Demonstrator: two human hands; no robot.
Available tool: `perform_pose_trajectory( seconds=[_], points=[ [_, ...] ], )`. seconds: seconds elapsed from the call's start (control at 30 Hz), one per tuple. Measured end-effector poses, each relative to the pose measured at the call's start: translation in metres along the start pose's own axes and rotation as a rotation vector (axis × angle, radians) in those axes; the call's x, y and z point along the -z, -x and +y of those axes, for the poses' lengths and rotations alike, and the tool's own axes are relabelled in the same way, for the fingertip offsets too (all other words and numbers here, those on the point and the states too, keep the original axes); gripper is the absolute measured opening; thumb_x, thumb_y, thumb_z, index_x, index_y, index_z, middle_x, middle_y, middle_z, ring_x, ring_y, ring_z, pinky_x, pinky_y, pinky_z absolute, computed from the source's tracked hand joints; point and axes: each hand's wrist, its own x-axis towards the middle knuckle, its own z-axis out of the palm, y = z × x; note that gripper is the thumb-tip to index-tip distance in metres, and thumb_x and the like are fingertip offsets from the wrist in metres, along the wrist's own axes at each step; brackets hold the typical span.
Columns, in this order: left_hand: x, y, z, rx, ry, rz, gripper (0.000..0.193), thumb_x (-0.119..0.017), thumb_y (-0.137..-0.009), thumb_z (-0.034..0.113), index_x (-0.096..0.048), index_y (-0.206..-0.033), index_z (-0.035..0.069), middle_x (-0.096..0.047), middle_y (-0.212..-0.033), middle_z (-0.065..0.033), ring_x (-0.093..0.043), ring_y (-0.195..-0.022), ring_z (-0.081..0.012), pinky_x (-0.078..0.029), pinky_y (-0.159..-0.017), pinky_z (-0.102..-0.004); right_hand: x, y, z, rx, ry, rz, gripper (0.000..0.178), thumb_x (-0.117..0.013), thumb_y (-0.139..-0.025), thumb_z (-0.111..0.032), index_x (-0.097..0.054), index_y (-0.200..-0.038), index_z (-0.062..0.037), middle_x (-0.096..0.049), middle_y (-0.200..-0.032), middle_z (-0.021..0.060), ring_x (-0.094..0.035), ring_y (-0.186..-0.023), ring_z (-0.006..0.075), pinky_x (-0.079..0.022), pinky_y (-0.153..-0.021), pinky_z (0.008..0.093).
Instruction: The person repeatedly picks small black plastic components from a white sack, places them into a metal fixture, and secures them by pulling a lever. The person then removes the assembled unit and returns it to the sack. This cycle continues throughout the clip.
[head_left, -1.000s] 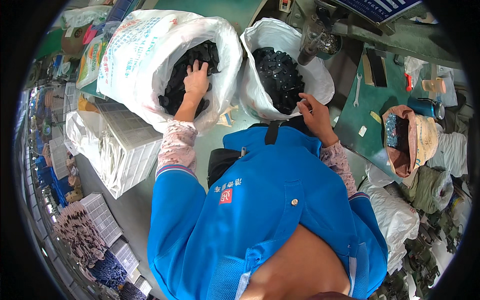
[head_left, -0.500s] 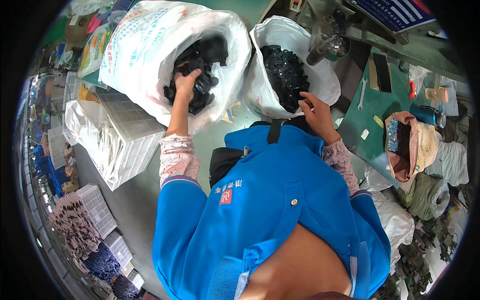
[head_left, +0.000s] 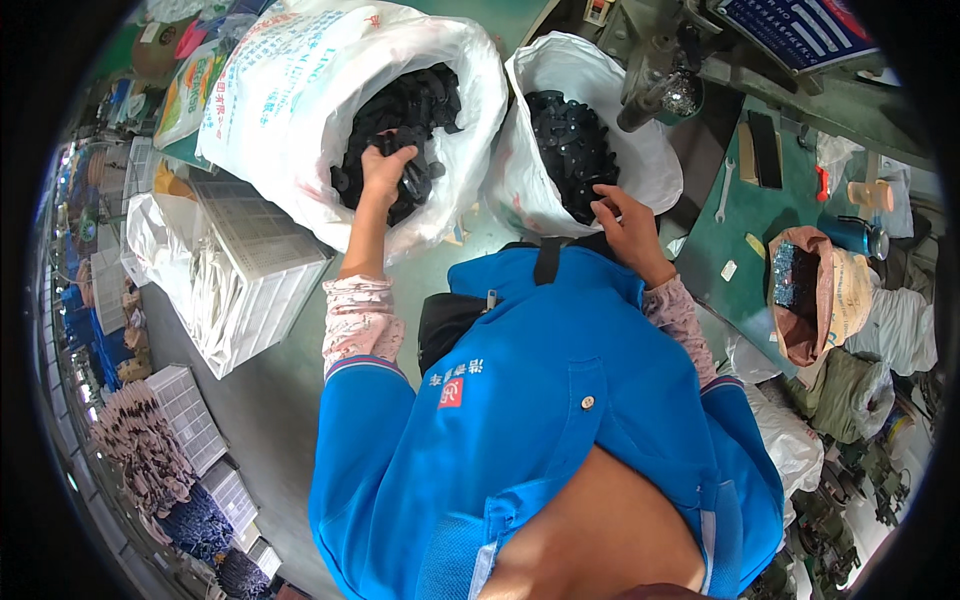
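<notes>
My left hand [head_left: 381, 172] reaches into the mouth of a large white woven sack [head_left: 270, 95] at the left. Its fingers are closed on small black parts [head_left: 408, 110] from the pile inside; the fingertips are partly hidden among them. A second white sack [head_left: 650, 165] stands to the right, also holding black parts [head_left: 570, 145], flat and rounded in shape. At this sack's near rim is my right hand [head_left: 630, 228], fingers bent and tips together beside the black parts. Whatever lies between those fingertips is too small to make out.
White plastic crates [head_left: 265, 260] with white bags stand at the left. A metal machine [head_left: 660, 90] rises behind the right sack. On the green table at the right lie a wrench [head_left: 725, 188], a dark phone-like slab [head_left: 765, 148] and an open brown sack [head_left: 805, 345] of small metal pieces.
My left hand has shifted slightly within the left sack. A dark blurred piece near the sack's upper right has come to rest among the pile. My right hand stays nearly in place.
</notes>
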Motion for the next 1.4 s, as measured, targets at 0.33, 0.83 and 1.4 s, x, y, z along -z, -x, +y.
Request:
perform_pose_trajectory(
  seconds=[0.33,0.83,1.4],
  points=[
    [0.027,0.0,0.001,0.174,0.758,-0.012,0.026,-0.063,-0.079,0.001,-0.057,-0.104,-0.006,-0.065,-0.095,-0.0154,-0.066,-0.085,-0.0283,-0.055,-0.081,-0.0385,-0.004,-0.007,-0.003,0.039,-0.013,-0.062,0.026,-0.06,-0.085,-0.014,-0.06,-0.108,-0.0005,-0.064,-0.081,0.0138,-0.062,-0.069,0.0228,-0.048,-0.063,0.031],
    [-0.023,0.06,0.04,0.216,0.786,-0.217,0.022,-0.065,-0.079,0.006,-0.06,-0.099,-0.001,-0.066,-0.09,-0.0125,-0.066,-0.074,-0.0217,-0.057,-0.066,-0.0309,-0.013,-0.042,-0.043,0.431,0.071,0.039,0.026,-0.061,-0.083,-0.006,-0.061,-0.11,-0.0038,-0.06,-0.094,0.0109,-0.061,-0.075,0.0229,-0.048,-0.067,0.0306],
    [-0.117,0.091,0.082,0.456,0.653,-0.723,0.045,-0.068,-0.076,0.019,-0.057,-0.116,0.003,-0.064,-0.1,-0.012,-0.064,-0.085,-0.0211,-0.053,-0.078,-0.0331,0.049,-0.074,-0.016,0.432,-0.091,-0.004,0.029,-0.051,-0.089,-0.001,-0.052,-0.118,-0.0049,-0.05,-0.123,0.0105,-0.057,-0.096,0.0158,-0.046,-0.076,0.0263]
  ],
)
